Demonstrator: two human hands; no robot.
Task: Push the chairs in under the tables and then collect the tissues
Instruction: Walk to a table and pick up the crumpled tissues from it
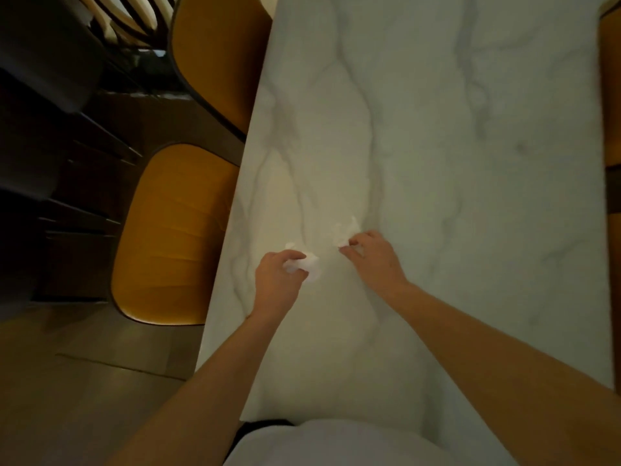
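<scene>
Marble table | left hand clutches crumpled tissue | right hand pinches second tissue

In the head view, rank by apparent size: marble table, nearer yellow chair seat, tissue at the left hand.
1. White marble table
2. Nearer yellow padded chair seat
3. Crumpled white tissue held by the left hand

Dining room: marble table, mustard chairs

White marble surface, left hand closed round crumpled tissue, right hand pinching 2nd tissue lying on surface, 2 mustard chairs at left edge, seats partly under surface, wood floor
</scene>
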